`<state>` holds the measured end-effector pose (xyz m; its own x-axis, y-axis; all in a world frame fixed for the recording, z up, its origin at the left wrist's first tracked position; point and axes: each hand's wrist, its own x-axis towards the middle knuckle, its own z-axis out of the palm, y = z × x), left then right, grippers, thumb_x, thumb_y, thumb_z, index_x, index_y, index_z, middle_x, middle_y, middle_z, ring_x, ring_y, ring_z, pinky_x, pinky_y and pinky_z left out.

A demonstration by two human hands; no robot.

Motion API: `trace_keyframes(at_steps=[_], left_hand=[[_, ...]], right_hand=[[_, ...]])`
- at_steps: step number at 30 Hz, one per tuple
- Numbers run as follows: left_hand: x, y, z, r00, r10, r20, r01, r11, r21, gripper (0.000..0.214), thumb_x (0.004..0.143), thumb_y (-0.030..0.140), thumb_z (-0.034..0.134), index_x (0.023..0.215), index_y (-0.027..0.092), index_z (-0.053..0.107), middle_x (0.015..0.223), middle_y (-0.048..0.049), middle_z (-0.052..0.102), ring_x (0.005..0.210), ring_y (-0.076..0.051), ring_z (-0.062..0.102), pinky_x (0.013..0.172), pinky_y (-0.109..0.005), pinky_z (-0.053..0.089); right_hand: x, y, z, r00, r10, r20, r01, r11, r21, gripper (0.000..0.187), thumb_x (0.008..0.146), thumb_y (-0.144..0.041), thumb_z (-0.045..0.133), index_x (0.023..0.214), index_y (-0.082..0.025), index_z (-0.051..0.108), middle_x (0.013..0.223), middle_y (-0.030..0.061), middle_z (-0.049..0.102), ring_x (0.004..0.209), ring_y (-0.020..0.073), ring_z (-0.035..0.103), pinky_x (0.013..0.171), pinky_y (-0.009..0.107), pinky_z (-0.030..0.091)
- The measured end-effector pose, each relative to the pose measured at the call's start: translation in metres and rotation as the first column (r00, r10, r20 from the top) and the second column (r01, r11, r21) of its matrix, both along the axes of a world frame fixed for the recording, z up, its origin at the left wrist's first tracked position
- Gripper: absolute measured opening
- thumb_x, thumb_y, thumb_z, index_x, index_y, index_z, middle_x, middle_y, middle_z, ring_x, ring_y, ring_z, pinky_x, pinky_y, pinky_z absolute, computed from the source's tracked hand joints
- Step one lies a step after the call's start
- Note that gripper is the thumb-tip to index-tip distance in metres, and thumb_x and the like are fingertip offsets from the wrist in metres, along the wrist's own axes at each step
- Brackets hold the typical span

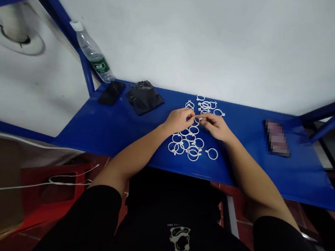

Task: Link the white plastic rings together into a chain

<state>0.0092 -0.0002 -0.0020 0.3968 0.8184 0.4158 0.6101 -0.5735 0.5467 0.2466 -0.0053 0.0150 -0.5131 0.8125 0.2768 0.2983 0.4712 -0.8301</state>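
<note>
My left hand (180, 120) and my right hand (215, 126) meet over a blue table, fingertips nearly touching. Between them is a white curtain ring (196, 121), a thin hoop with a small tab, pinched by the fingers of both hands. My fingers partly cover it. Nearer to me lies a loose cluster of several similar rings (185, 144), some overlapping. One ring (212, 154) lies apart to the right of that cluster. Beyond my hands is another group of rings (206, 105), close to the wall.
At the back left of the table (241, 160) are a crumpled dark pouch (145, 97), a black phone (111, 93) and a clear plastic bottle (93, 53). A blurred-out phone-shaped object (277, 138) lies right. Blue frame bars flank both ends; a red stool (51, 193) stands below left.
</note>
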Motion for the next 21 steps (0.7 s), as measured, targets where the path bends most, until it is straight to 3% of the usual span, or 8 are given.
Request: trace_keyframes(at_steps=[7, 15, 21], left_hand=[[0.0007, 0.0000, -0.0033, 0.996, -0.047, 0.071, 0.039, 0.993, 0.111, 0.006, 0.097, 0.016, 0.072, 0.093, 0.020, 0.072, 0.089, -0.0029, 0.077, 0.082, -0.016, 0.070, 0.077, -0.030, 0.051], [0.0046, -0.0046, -0.0017, 0.991, -0.132, 0.015, 0.132, 0.991, 0.016, 0.005, 0.097, 0.021, 0.075, 0.102, 0.021, 0.074, 0.094, -0.0033, 0.079, 0.082, -0.016, 0.072, 0.079, -0.030, 0.053], [0.0026, -0.0056, 0.0033, 0.990, -0.138, -0.029, 0.136, 0.989, -0.063, 0.013, 0.103, 0.026, 0.071, 0.115, 0.022, 0.073, 0.101, -0.0040, 0.080, 0.088, -0.017, 0.074, 0.082, -0.032, 0.054]], right_hand=[[-0.0072, 0.0015, -0.0068, 0.988, -0.117, -0.100, 0.124, 0.990, 0.067, 0.009, 0.092, -0.029, 0.067, 0.097, -0.024, 0.073, 0.084, 0.0016, 0.076, 0.068, 0.0177, 0.065, 0.067, 0.033, 0.052], [-0.0076, 0.0015, -0.0018, 0.988, -0.153, -0.018, 0.154, 0.970, 0.190, 0.009, 0.082, -0.021, 0.057, 0.077, -0.025, 0.063, 0.074, 0.0002, 0.069, 0.067, 0.0186, 0.061, 0.068, 0.034, 0.049], [-0.0063, 0.0022, -0.0040, 0.983, -0.183, 0.002, 0.179, 0.962, 0.205, 0.013, 0.083, -0.022, 0.054, 0.081, -0.025, 0.066, 0.076, 0.0010, 0.072, 0.067, 0.0192, 0.064, 0.070, 0.034, 0.054]])
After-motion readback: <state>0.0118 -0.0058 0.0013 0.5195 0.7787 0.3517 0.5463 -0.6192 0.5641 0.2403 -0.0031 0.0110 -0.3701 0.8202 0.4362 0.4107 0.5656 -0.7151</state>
